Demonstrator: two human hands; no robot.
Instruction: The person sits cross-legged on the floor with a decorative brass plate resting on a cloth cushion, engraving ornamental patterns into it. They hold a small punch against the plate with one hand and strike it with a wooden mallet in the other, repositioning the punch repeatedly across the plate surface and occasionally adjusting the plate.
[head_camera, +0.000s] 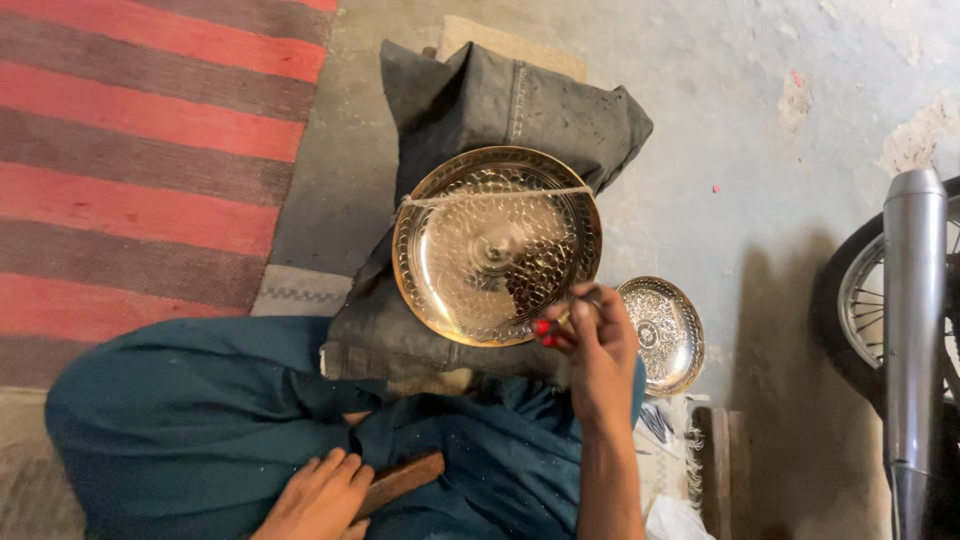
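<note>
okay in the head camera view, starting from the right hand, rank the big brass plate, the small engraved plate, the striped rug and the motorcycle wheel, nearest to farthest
From the right hand:
1. Big brass plate, touching the fingertips, on the dark cushion.
2. Small engraved plate, just beside the hand on the floor to its right.
3. Motorcycle wheel, at the far right edge.
4. Striped rug, far left.

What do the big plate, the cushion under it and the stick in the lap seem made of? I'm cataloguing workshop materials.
Big plate: likely brass, polished golden, with a mirror-like sheen and an embossed scale pattern. Cushion: heavy dark grey cloth, matte, with a stitched seam. Stick under the left hand: apparently wood, brown and dull.
</note>
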